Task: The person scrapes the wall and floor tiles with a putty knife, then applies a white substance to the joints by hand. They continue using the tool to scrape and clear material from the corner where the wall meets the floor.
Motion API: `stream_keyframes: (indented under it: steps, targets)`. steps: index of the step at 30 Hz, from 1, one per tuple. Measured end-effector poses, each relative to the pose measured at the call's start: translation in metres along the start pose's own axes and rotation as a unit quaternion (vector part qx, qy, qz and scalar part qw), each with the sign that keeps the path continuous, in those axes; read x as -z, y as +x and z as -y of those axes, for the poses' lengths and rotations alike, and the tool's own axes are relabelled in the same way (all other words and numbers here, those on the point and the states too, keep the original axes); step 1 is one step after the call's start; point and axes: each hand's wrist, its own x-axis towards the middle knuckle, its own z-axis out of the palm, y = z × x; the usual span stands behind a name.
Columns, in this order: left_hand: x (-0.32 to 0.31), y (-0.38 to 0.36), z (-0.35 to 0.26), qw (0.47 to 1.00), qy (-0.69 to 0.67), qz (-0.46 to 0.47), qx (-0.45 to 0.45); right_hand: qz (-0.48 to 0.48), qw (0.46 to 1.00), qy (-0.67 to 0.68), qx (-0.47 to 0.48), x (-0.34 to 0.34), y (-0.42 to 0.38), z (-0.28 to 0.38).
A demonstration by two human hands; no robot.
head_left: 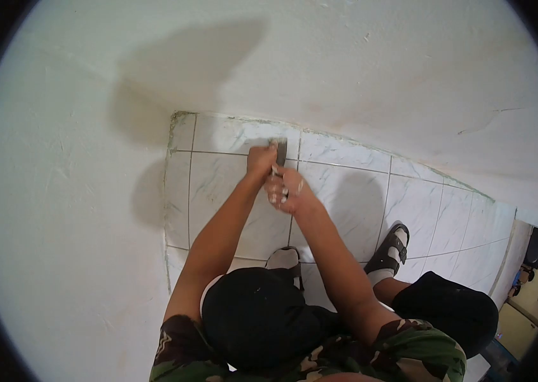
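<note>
A flat dark-bladed scraper [282,151] is held just above the white tiled floor, with whitish material at its front edge. My left hand [261,160] is closed at the side of the blade, its fingers pressed against it. Below and to the right, my right hand [288,191] is wrapped round the handle end, which it mostly hides. White smears cover the fingers of my right hand. Both hands are close together over the tiles near the wall's base.
White floor tiles [339,191] meet the pale back wall [345,70] and left wall [71,210] along a rough greenish edge. My knees and sandalled feet [390,249] are below the hands. Objects stand beyond an opening at far right.
</note>
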Motion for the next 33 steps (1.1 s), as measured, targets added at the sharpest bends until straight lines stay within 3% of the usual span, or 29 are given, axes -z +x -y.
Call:
stream_keyframes:
  steps: [5,7,9,13,15,19,24,26,30,33]
  targets:
    - [0.005,0.018,-0.016,0.997,-0.075,0.001,0.037,-0.034,0.999,-0.005,0.0,-0.014,0.007,0.015]
    - [0.002,0.01,0.004,0.992,-0.12,0.033,-0.001,-0.031,0.999,-0.016,-0.006,-0.007,-0.003,0.002]
    - [-0.001,-0.015,0.007,0.995,-0.056,0.017,0.079,-0.022,0.999,-0.028,0.006,0.005,-0.017,-0.016]
    - [0.004,-0.02,0.005,0.989,-0.066,0.038,0.125,-0.031,0.999,0.001,-0.008,0.005,-0.018,-0.017]
    - [0.008,-0.005,0.005,0.998,-0.056,0.033,0.02,-0.014,1.0,0.014,-0.011,-0.001,-0.008,-0.008]
    - [0.016,0.029,-0.018,0.996,-0.082,0.011,0.03,-0.044,0.998,-0.027,0.017,-0.029,0.009,0.016]
    - [-0.002,-0.006,0.005,0.99,-0.09,0.053,0.095,-0.076,0.997,-0.004,0.022,0.0,-0.022,-0.017]
    - [-0.011,-0.03,0.001,0.994,-0.01,0.059,0.087,-0.061,0.997,-0.028,0.043,0.018,-0.04,-0.026]
    - [-0.017,-0.016,-0.002,0.993,-0.035,0.066,0.093,-0.008,0.999,0.017,0.036,0.012,-0.034,-0.008]
    - [-0.011,0.011,-0.016,0.998,-0.029,0.058,0.025,-0.013,0.999,0.032,0.027,-0.003,-0.012,0.006]
